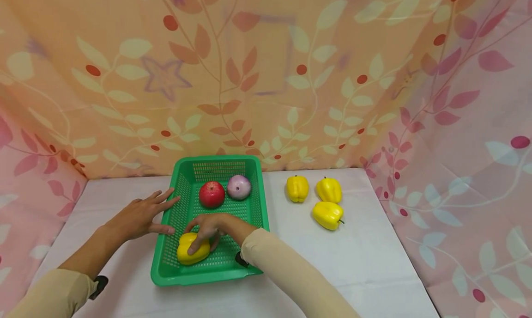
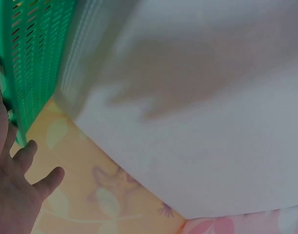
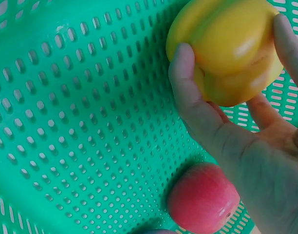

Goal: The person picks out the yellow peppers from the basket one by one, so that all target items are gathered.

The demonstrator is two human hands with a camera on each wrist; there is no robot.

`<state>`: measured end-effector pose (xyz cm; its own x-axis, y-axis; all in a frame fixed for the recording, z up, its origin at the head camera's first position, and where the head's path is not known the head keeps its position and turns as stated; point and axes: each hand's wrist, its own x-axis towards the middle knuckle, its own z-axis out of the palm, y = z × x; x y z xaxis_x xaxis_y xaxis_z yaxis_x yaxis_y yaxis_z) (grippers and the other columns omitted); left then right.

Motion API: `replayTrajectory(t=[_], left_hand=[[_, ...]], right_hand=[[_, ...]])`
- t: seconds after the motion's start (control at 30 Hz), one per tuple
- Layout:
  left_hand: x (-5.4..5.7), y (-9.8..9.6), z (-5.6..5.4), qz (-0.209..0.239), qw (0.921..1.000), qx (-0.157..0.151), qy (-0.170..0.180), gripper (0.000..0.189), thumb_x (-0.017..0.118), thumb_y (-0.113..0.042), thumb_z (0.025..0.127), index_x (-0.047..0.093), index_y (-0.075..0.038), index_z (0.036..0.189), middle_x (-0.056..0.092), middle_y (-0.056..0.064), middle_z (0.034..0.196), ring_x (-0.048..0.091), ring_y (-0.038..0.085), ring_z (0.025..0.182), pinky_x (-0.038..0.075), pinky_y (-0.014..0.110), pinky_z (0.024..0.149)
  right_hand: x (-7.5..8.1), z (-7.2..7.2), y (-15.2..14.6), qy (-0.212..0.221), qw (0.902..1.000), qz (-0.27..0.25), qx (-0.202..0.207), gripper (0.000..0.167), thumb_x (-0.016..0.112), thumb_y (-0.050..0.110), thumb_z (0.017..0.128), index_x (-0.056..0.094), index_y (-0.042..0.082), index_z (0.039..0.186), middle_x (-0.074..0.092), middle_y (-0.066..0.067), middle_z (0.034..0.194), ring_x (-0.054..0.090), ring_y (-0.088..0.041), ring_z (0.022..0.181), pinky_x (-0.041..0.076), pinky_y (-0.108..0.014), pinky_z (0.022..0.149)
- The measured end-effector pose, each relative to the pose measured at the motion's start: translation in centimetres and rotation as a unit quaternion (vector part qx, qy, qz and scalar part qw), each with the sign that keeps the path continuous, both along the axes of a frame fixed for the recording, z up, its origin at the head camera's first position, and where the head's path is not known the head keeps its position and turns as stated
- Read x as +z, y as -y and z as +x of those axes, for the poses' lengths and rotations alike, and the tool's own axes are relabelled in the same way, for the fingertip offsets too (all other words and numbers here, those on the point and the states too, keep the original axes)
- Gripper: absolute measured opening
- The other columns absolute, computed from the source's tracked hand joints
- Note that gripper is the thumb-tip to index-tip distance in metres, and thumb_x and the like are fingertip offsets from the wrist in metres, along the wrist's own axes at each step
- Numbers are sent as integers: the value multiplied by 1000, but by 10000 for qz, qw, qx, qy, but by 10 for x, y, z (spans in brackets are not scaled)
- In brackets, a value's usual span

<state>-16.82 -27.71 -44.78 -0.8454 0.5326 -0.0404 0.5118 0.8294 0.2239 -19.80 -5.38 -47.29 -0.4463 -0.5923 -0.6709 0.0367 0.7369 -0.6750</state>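
Note:
Inside the green plastic basket [image 1: 209,277], my right hand [image 1: 206,229] grips a yellow bell pepper [image 1: 192,252] near the front left corner. The right wrist view shows thumb and fingers spread round the pepper [image 3: 232,53]. At the basket's left rim, my left hand [image 1: 146,215] has its fingers extended and touches the edge. In the left wrist view, part of that hand [image 2: 15,190] lies beside the basket wall [image 2: 37,63]. A red round fruit [image 1: 212,194] and a purple onion [image 1: 238,187] sit toward the back of the basket.
Three more yellow bell peppers lie on the white table [image 1: 374,262] to the right: one at the back left [image 1: 297,188], one at the back right [image 1: 329,190], one in front [image 1: 328,215]. A patterned curtain [image 1: 266,77] closes off the back and sides.

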Motion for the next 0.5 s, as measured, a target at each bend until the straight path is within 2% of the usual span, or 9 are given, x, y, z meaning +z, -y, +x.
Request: replayTrajectory(t=[0.23, 0.5], left_hand=[[-1, 0, -1, -9, 10000, -29, -35, 91, 76, -59, 77, 50, -5, 145, 38, 26, 153, 39, 56, 133, 44, 72, 90], [-1, 0, -1, -11, 10000, -1, -12, 92, 75, -60, 76, 50, -5, 145, 38, 26, 153, 39, 56, 133, 43, 72, 90]], right_hand=[[-1, -1, -3, 178, 9998, -102, 10, 55, 80, 15, 85, 60, 20, 136, 50, 4, 125, 57, -20, 92, 61, -41, 71], [-9, -6, -5, 536, 9977, -400, -64, 50, 78, 10, 87, 61, 14, 134, 54, 0, 117, 61, -19, 88, 61, -40, 73]])
